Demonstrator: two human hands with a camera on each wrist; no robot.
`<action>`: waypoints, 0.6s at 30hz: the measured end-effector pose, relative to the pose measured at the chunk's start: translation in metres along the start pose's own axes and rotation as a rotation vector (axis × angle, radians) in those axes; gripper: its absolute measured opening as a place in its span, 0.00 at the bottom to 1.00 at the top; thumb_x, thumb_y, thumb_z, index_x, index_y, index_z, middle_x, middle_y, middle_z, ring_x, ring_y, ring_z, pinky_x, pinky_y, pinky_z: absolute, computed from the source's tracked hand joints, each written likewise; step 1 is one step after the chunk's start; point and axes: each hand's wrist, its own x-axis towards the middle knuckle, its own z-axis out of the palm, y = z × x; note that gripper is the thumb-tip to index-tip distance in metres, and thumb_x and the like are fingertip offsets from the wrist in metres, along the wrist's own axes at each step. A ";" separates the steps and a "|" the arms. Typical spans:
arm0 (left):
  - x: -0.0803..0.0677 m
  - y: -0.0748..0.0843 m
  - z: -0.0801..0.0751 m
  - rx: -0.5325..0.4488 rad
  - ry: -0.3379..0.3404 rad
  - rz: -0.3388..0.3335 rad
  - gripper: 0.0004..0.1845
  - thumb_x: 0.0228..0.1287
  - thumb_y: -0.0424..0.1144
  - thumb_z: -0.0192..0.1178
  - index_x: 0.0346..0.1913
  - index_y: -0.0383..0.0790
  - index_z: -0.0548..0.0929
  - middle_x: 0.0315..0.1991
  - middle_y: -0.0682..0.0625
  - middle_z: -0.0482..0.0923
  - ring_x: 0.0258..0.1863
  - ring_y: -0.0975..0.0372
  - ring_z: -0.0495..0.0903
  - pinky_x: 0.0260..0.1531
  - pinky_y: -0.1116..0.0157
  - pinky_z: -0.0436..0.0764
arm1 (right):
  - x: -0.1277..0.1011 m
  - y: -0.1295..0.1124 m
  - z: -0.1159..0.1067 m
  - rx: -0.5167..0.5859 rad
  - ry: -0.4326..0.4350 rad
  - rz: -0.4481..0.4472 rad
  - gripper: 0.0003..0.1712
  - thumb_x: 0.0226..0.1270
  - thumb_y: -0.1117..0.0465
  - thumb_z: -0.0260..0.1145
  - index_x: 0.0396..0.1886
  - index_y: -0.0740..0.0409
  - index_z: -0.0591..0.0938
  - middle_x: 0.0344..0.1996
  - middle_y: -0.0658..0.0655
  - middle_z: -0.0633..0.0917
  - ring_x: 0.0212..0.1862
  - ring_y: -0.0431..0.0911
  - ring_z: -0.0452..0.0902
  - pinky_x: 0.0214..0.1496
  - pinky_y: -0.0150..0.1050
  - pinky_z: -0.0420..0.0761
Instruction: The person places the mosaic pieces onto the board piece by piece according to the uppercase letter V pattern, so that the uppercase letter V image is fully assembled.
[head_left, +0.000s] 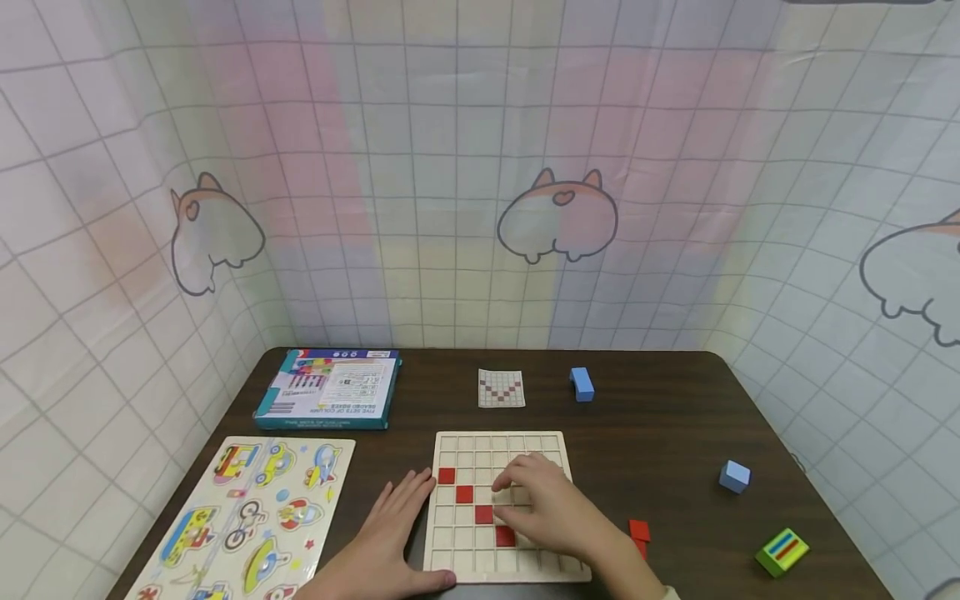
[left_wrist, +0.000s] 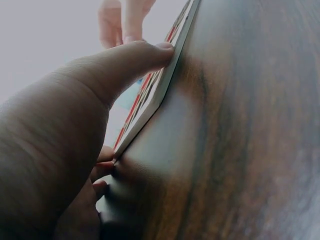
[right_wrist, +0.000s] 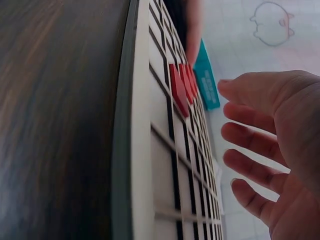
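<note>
Dark table (head_left: 675, 417): left hand (head_left: 390, 533) flat, bracing grid board's (head_left: 502, 575) edge; right hand (head_left: 551, 508) fingers relaxed, empty, over red tiles (head_left: 475, 505). Tiles look light, stiff; pinch by edges.

A dark wooden table (head_left: 660, 433) carries a grid board (head_left: 498, 446), vehicle puzzle (head_left: 247, 521), teal box (head_left: 330, 387), pattern card (head_left: 501, 388) — plus blue blocks (head_left: 581, 384), red tiles (head_left: 640, 533), a green block (head_left: 782, 551).
</note>
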 end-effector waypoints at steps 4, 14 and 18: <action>-0.001 0.001 -0.001 -0.003 -0.002 0.003 0.72 0.53 0.79 0.75 0.91 0.43 0.56 0.92 0.46 0.50 0.93 0.41 0.45 0.88 0.29 0.42 | -0.009 0.007 -0.004 0.001 0.034 0.002 0.10 0.71 0.55 0.81 0.49 0.47 0.91 0.48 0.44 0.90 0.54 0.43 0.81 0.59 0.42 0.85; -0.001 0.000 0.000 0.004 0.001 0.011 0.72 0.53 0.80 0.75 0.91 0.44 0.55 0.93 0.46 0.50 0.93 0.42 0.45 0.88 0.29 0.43 | -0.025 0.022 -0.014 0.016 0.098 0.038 0.12 0.69 0.56 0.83 0.49 0.46 0.90 0.49 0.41 0.90 0.56 0.40 0.80 0.60 0.42 0.85; -0.002 0.000 0.000 0.006 0.010 0.019 0.72 0.54 0.80 0.75 0.91 0.44 0.54 0.93 0.46 0.50 0.93 0.42 0.45 0.88 0.29 0.42 | -0.032 0.023 -0.020 0.017 0.105 0.044 0.13 0.68 0.56 0.83 0.50 0.46 0.90 0.49 0.40 0.90 0.56 0.41 0.80 0.59 0.42 0.86</action>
